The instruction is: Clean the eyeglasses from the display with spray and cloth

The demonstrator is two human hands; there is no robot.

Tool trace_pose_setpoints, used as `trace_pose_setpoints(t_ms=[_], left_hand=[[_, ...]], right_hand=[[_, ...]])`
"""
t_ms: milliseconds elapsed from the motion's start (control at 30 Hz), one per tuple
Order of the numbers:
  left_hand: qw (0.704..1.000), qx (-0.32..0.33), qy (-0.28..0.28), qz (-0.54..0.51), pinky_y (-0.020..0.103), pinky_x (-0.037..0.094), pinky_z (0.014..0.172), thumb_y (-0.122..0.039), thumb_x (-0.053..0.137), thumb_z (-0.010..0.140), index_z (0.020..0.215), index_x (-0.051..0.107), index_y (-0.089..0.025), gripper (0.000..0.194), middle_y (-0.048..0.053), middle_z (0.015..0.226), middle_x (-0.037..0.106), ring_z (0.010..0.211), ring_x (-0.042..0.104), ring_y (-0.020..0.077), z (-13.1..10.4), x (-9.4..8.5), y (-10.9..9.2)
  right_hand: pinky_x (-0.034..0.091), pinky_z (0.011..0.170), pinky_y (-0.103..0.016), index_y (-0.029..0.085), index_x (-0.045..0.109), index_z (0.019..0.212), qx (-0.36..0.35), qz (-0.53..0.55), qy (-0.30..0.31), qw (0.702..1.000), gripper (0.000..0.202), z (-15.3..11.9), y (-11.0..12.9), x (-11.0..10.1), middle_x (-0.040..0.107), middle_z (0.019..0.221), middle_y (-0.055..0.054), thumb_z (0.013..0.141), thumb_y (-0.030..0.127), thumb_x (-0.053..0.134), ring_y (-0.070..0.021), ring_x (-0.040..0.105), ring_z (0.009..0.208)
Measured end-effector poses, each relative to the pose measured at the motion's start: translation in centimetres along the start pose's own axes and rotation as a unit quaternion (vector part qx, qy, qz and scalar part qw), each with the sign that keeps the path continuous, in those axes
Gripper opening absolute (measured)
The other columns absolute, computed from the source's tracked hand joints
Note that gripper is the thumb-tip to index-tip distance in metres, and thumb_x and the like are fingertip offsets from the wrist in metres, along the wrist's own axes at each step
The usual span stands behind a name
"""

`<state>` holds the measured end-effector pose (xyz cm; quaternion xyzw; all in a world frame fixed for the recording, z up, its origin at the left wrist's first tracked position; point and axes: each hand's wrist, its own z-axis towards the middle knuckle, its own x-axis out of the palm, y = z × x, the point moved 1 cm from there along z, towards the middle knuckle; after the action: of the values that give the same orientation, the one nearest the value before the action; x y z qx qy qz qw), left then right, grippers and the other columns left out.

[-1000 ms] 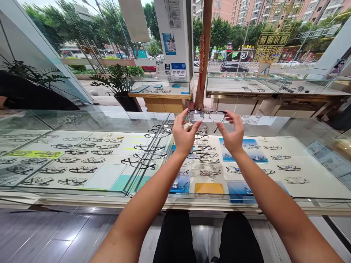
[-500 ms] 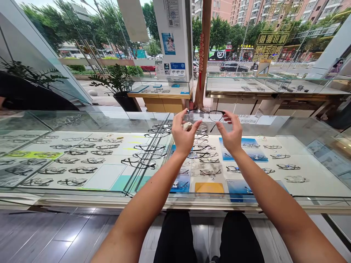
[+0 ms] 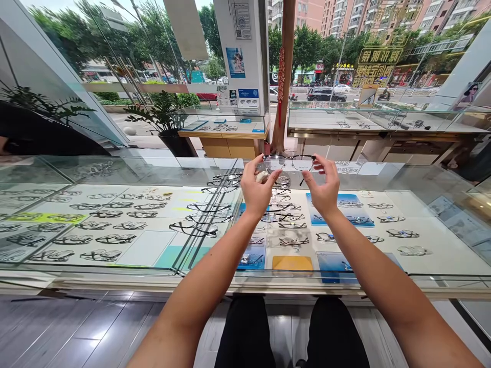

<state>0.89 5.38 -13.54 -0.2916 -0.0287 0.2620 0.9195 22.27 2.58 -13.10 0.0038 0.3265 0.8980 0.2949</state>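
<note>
A pair of eyeglasses with a dark upper rim and clear lenses is held up level above the glass counter. My left hand grips its left end between thumb and fingers. A small crumpled whitish piece, perhaps a cloth, is also tucked in that palm. At the other end, my right hand is closed on the frame's right side. One dark temple tip hangs down beside the right thumb. Below both hands, rows of eyeglasses lie inside the glass display case.
More frames fill the case on the left. A yellow card and blue cards lie in the case. Beyond it stand a potted plant, a wooden post and further display counters by the window.
The eyeglasses have tilted slightly, and the hanging temple tip sits a little further right. Both hands keep their hold, almost in the same place.
</note>
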Motion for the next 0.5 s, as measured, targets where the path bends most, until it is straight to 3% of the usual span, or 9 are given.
trace_pose_setpoints(t_ms=[500], left_hand=[[0.994, -0.085, 0.005, -0.065, 0.044, 0.061, 0.094, -0.071, 0.090, 0.083, 0.133, 0.080, -0.027, 0.067, 0.013, 0.130, 0.080, 0.099, 0.072, 0.0249, 0.1, 0.0, -0.8]], right_hand=[[0.063, 0.091, -0.052, 0.038, 0.065, 0.148, -0.086, -0.010, -0.065, 0.994, 0.050, 0.1, -0.1, 0.3, 0.071, 0.123, -0.008, 0.104, 0.062, 0.071, -0.0304, 0.069, 0.115]])
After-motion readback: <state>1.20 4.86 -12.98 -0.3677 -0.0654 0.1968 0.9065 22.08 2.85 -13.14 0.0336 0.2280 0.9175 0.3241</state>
